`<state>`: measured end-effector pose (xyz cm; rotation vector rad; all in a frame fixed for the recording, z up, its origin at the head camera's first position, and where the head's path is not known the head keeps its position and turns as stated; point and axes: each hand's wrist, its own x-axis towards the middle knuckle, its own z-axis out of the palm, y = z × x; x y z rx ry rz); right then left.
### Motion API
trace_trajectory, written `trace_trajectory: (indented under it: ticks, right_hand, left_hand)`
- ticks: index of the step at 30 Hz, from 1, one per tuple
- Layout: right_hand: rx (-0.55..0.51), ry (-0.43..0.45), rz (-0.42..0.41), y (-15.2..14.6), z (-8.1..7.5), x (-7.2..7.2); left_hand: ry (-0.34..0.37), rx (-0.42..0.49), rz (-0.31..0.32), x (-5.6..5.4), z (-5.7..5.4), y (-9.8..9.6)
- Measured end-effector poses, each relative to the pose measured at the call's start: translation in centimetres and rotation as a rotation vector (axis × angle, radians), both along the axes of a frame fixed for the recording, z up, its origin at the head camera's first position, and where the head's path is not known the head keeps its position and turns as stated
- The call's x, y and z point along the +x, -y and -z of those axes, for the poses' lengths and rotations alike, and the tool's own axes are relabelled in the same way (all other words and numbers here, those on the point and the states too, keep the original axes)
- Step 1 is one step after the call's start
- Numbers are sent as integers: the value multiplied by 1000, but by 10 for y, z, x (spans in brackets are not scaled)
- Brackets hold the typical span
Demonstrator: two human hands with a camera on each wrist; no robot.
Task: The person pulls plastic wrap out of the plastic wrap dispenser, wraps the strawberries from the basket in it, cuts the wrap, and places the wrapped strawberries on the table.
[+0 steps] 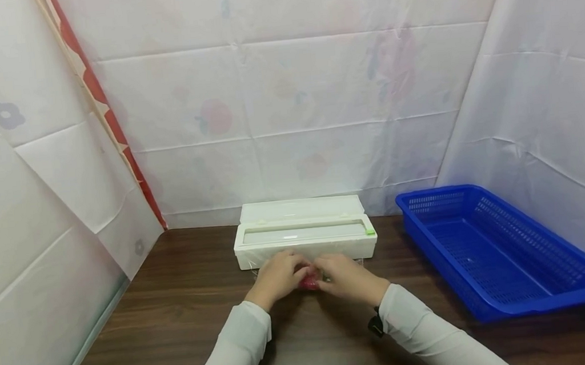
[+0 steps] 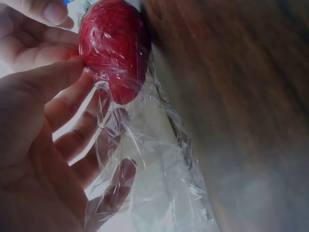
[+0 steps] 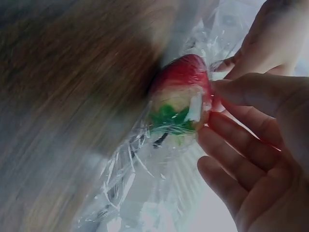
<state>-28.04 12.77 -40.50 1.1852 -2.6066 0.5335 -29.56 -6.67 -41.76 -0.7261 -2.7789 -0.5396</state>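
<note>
Left hand (image 1: 278, 278) and right hand (image 1: 350, 279) pinch a red, tapered, green-leaved fruit (image 2: 116, 43) in clear plastic film (image 2: 159, 188), on the near side of a white rectangular box (image 1: 308, 249). Wrapping appears under way; folding in the loose film seems called for next.

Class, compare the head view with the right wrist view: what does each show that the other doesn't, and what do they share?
Only the head view: the blue basket, the green slider on the white box, and the red strip along the backdrop.

Only the right wrist view: the fruit's dark stem, clearly visible.

Both: the red fruit, left hand, right hand, clear film and brown table.
</note>
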Motion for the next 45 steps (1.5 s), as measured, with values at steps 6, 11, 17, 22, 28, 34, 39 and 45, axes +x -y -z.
trace_trajectory:
  ticks: [6,11,17,22,28,34,39,45]
  right_hand:
    - [-40,17,-6,0,5,-9]
    - [-35,-4,20,2,9,-12]
    - [-2,-61,50,6,13,-14]
    - [-20,-65,50,5,15,-16]
    - [-41,-70,25,5,19,-21]
    - [-28,-59,2,2,20,-24]
    - [-20,-24,-2,1,17,-26]
    - [-9,6,-7,1,15,-30]
  left_hand:
    - [33,40,-35,-5,0,-1]
    - [9,24,-58,-7,0,-3]
    - [-17,-34,-67,-3,-1,-3]
    - [-32,-51,-64,-3,0,-2]
    - [-32,-51,-79,-1,3,-2]
    - [-5,-46,-100,1,3,-2]
    - [21,-32,-105,-1,4,-2]
    - [54,-19,-89,-5,6,2]
